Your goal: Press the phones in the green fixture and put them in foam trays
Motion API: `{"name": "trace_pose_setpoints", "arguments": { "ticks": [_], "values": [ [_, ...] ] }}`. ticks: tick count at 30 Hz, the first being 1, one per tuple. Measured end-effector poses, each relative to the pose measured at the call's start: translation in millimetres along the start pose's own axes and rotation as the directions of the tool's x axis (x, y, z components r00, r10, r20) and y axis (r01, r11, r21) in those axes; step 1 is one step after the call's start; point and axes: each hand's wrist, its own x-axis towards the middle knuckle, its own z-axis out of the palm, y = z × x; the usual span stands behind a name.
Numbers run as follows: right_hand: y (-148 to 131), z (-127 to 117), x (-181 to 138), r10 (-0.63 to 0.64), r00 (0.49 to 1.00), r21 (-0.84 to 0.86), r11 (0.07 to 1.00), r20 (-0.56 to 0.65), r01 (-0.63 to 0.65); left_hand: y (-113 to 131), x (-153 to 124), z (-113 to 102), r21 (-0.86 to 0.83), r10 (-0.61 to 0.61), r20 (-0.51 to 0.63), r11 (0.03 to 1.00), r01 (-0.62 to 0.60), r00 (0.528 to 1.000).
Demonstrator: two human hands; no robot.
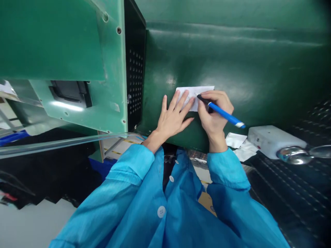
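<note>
A small white slip of paper (194, 90) lies on the green work surface in front of me. My left hand (172, 119) rests flat on the paper's left part, its fingers spread. In my right hand (216, 112) is a blue marker pen (224, 113) with a black front end, gripped between thumb and fingers. The pen slants up to the right, and its tip is at the paper near its middle. Faint marks show on the paper beside my left fingertips. My right hand covers the paper's right end.
A green machine housing (111, 113) with a black perforated side panel (136, 82) stands close on my left. To the right are crumpled white papers (240, 144), a white box (274, 136) and a shiny metal rounded piece (294, 155). The green table (245, 69) extends behind the paper.
</note>
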Motion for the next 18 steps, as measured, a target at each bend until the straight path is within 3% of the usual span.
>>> {"name": "trace_pose_setpoints", "arguments": {
  "ticks": [6, 11, 18],
  "values": [
    [4.2, 3.0, 3.9, -0.030, 0.999, -0.109, 0.994, 0.010, 0.031, -4.1, -1.3, 16.7, -0.013, -0.005, -0.092, 1.000, 0.004, 0.996],
    [6.2, 2.0, 7.4, -0.034, 0.998, -0.097, 0.995, 0.044, 0.038, -5.4, -2.8, 19.0, -0.006, 0.003, -0.146, 1.000, -0.004, 0.989],
    [5.9, 5.4, 10.0, -0.034, 0.994, -0.124, 0.991, 0.107, 0.047, -4.8, -1.2, 19.6, 0.000, -0.001, -0.126, 1.000, 0.001, 0.992]
  ]
}}
